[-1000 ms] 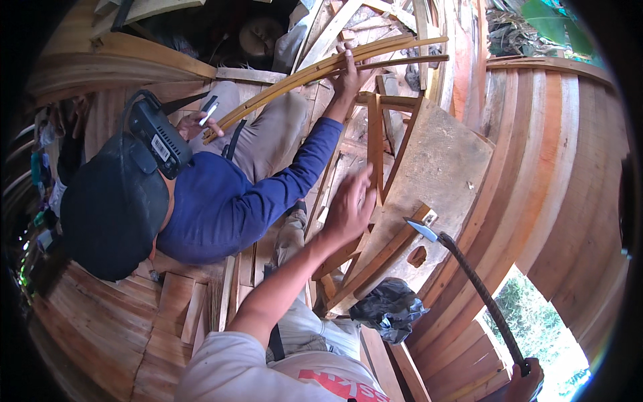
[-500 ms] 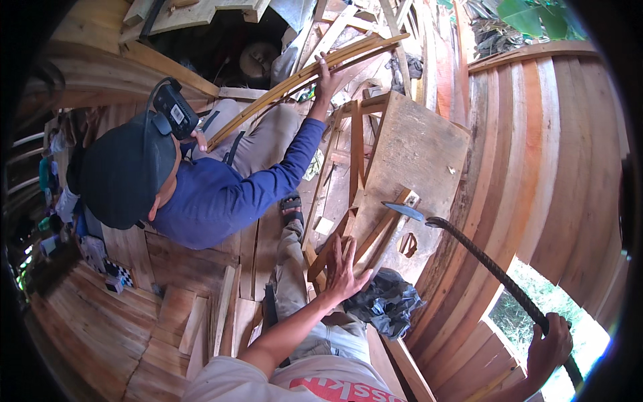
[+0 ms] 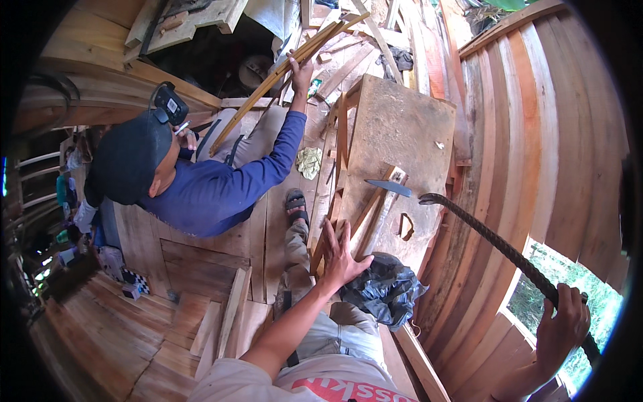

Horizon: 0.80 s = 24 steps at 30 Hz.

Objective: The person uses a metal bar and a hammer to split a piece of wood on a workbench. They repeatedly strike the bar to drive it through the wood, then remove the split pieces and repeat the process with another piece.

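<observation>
The right hand (image 3: 564,324) partly hides the ribbed rod (image 3: 497,240).

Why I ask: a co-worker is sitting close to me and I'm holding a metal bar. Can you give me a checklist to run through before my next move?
1. Right hand closed around the twisted metal bar: ok.
2. Left hand away from the bar's tip: ok, it is beside the wooden pieces with fingers spread.
3. Wooden board clear of loose tools: not ok, a hammer lies over it, its head near the bar's tip.
4. Co-worker's raised hand away from the bar: ok, it grips the long yellowish strips.
5. Black plastic bag not touching the left hand: cannot tell, it lies right by the thumb.
</observation>
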Each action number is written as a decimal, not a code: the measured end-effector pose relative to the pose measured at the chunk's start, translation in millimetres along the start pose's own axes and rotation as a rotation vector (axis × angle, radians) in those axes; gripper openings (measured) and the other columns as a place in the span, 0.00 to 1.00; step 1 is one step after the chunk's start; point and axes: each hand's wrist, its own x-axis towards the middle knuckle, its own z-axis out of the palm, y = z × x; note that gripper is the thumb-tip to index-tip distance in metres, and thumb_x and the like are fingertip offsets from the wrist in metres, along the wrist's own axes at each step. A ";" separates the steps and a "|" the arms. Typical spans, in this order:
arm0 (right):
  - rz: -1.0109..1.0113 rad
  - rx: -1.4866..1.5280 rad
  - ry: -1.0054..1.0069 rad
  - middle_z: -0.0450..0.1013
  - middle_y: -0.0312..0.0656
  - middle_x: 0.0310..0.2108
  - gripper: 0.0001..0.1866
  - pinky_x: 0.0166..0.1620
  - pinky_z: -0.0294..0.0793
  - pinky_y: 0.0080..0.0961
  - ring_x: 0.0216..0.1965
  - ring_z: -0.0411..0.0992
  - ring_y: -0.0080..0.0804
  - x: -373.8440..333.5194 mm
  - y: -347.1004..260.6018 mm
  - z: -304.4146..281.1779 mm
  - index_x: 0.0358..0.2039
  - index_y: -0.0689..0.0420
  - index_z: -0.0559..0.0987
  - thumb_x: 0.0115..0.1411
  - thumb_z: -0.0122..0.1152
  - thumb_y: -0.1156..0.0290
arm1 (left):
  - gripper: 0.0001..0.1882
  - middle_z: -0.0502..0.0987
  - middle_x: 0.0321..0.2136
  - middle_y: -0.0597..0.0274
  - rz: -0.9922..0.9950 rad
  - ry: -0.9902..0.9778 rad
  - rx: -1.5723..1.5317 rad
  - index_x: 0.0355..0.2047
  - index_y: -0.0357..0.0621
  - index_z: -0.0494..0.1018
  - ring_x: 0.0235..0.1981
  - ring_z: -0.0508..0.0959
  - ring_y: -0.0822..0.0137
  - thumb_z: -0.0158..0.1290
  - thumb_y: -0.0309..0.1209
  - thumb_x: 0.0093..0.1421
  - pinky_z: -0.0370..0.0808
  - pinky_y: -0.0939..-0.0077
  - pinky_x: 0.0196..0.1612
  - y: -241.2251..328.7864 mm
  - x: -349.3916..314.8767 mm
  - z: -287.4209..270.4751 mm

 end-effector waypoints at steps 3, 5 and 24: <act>-0.009 0.027 0.048 0.70 0.41 0.31 0.14 0.44 0.68 0.37 0.36 0.70 0.42 -8.8 7.5 13.5 0.36 0.56 0.74 0.46 0.63 0.76 | 0.58 0.35 0.61 0.20 -0.026 0.025 0.110 0.65 0.40 0.44 0.64 0.40 0.28 0.63 0.50 0.41 0.47 0.44 0.63 9.8 -0.6 -1.2; 0.011 0.025 0.020 0.70 0.41 0.31 0.14 0.46 0.68 0.37 0.36 0.70 0.41 -12.4 10.0 18.5 0.37 0.55 0.74 0.47 0.63 0.76 | 0.57 0.39 0.59 0.17 -0.042 0.052 0.189 0.64 0.37 0.46 0.63 0.42 0.27 0.62 0.50 0.42 0.49 0.47 0.64 16.1 -1.9 -1.8; 0.132 0.548 -0.344 0.77 0.46 0.29 0.10 0.39 0.72 0.39 0.34 0.75 0.43 -99.3 95.1 136.9 0.31 0.55 0.77 0.49 0.67 0.68 | 0.41 0.42 0.61 0.25 -0.138 0.036 0.262 0.61 0.35 0.49 0.62 0.49 0.30 0.55 0.29 0.49 0.56 0.48 0.61 -12.5 -12.4 40.1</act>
